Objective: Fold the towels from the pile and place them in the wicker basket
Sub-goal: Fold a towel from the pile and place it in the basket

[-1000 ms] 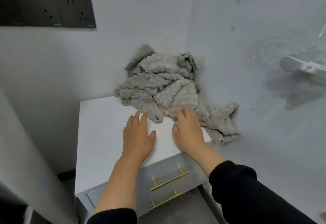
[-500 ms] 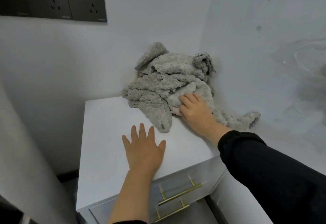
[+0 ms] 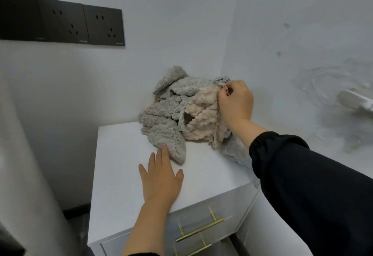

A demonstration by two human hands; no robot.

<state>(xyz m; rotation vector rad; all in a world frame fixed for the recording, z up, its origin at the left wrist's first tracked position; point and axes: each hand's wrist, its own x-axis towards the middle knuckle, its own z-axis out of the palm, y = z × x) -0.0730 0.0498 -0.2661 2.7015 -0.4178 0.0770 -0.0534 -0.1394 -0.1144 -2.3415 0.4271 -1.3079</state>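
Observation:
A pile of fluffy towels [image 3: 171, 114] lies in the back right corner of a white cabinet top [image 3: 121, 165], against the wall. Most are grey; a cream towel [image 3: 201, 118] shows on the pile's right side. My right hand [image 3: 236, 102] grips the cream towel's upper edge near the top of the pile. My left hand [image 3: 161, 177] lies flat on the cabinet top, fingers straight, its fingertips touching the lowest grey fold [image 3: 171, 144]. No wicker basket is in view.
The cabinet has drawers with gold bar handles [image 3: 199, 229] at the front. Dark wall sockets [image 3: 60, 25] sit upper left. A white object [image 3: 355, 102] lies on the pale surface to the right. A grey upright edge [image 3: 30, 175] stands at the left.
My right hand rose from the pile's lower right to its top and took hold of the cream towel, turning it up into view. My left hand slid forward to the grey fold.

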